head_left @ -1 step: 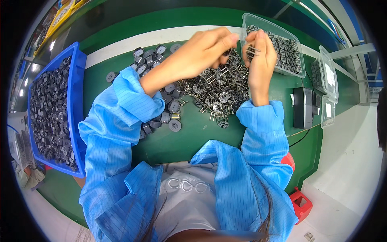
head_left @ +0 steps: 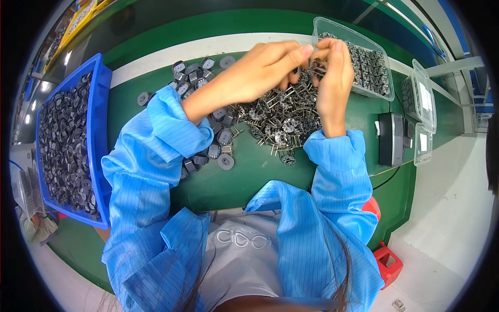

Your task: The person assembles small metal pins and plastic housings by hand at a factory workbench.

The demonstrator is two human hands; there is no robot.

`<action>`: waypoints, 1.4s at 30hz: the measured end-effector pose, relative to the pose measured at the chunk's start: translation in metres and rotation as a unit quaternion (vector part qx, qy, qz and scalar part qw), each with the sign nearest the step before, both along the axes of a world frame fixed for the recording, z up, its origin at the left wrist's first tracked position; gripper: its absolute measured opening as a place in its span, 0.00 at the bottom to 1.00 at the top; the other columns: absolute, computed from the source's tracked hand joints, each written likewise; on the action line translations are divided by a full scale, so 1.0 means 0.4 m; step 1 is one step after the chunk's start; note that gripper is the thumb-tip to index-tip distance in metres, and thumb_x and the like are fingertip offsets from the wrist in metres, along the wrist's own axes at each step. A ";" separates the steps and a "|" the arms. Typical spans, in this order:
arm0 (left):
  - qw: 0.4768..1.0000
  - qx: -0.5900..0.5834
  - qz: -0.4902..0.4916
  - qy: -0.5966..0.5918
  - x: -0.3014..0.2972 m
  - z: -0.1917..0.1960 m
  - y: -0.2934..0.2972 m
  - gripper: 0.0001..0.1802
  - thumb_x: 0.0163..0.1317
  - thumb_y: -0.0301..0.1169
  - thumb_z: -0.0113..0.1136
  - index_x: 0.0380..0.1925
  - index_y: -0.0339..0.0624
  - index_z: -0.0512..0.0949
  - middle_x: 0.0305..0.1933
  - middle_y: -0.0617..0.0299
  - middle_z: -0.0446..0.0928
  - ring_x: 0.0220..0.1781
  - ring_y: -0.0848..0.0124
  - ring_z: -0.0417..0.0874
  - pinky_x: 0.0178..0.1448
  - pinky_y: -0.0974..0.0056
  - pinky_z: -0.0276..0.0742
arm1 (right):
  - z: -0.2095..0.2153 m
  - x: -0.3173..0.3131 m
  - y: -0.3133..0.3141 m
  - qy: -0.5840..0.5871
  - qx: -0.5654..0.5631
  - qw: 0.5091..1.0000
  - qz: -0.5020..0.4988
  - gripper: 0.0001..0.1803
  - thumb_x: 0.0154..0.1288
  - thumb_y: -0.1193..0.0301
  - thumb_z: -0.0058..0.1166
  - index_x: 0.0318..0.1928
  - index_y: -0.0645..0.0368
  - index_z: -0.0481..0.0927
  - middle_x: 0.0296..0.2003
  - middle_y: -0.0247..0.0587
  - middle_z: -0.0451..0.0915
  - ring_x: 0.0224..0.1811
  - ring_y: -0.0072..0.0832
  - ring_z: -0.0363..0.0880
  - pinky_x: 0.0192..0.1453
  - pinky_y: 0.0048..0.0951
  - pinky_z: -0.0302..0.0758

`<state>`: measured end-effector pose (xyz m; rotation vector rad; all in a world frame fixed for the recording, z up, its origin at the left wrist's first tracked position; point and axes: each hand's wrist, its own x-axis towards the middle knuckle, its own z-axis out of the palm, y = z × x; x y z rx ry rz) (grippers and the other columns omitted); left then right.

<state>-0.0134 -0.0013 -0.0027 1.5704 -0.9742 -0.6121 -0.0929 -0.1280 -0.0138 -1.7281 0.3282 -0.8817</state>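
Observation:
Over the back of a heap of small metal-pronged plug parts (head_left: 286, 122), my two hands are raised close together. Fingers curled inward, my left hand (head_left: 270, 66) is closed; a bit of something dark shows under its fingertips, too hidden to name. My right hand (head_left: 335, 83) is closed round a metal-pronged part (head_left: 318, 66), which is slightly blurred between thumb and fingers. Left of the heap, partly under my left forearm, lie many round grey plastic plug housings (head_left: 225, 161). Just behind my right hand stands a clear plastic box (head_left: 391, 86) filled with rows of pronged parts.
A blue bin (head_left: 101, 156) full of grey housings stands at the left. On the right are a black device (head_left: 390, 139) with a cable and smaller clear containers (head_left: 423, 99). A red container (head_left: 387, 265) is below the green table (head_left: 234, 187).
My right hand has shifted slightly left toward my left hand, and the pronged part in it has turned. My left hand has dipped slightly, its thumb moving right.

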 end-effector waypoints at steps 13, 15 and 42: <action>0.997 -0.031 0.041 -0.062 0.012 -0.006 -0.002 0.24 0.71 0.45 0.42 0.34 0.32 0.73 0.22 0.64 0.67 0.25 0.78 0.66 0.28 0.70 0.63 | 0.003 -0.006 0.011 0.139 -0.234 0.956 -0.111 0.23 0.70 0.63 0.43 0.20 0.62 0.78 0.11 0.49 0.71 0.13 0.45 0.70 0.20 0.40 0.65; 0.998 -0.030 0.029 -0.042 0.005 0.013 0.000 0.22 0.71 0.44 0.43 0.33 0.32 0.73 0.21 0.63 0.67 0.24 0.76 0.67 0.30 0.68 0.65 | -0.012 -0.003 0.014 0.107 -0.266 0.948 -0.140 0.22 0.70 0.63 0.43 0.21 0.62 0.78 0.12 0.49 0.72 0.14 0.45 0.70 0.20 0.40 0.64; 0.958 -0.058 0.078 -0.271 -0.035 -0.001 -0.001 0.19 0.69 0.38 0.44 0.26 0.31 0.67 0.23 0.45 0.68 0.25 0.50 0.69 0.29 0.55 0.63 | -0.001 -0.008 0.022 -0.049 -0.178 0.973 -0.135 0.23 0.70 0.65 0.48 0.18 0.64 0.72 0.11 0.30 0.63 0.14 0.17 0.56 0.18 0.25 0.49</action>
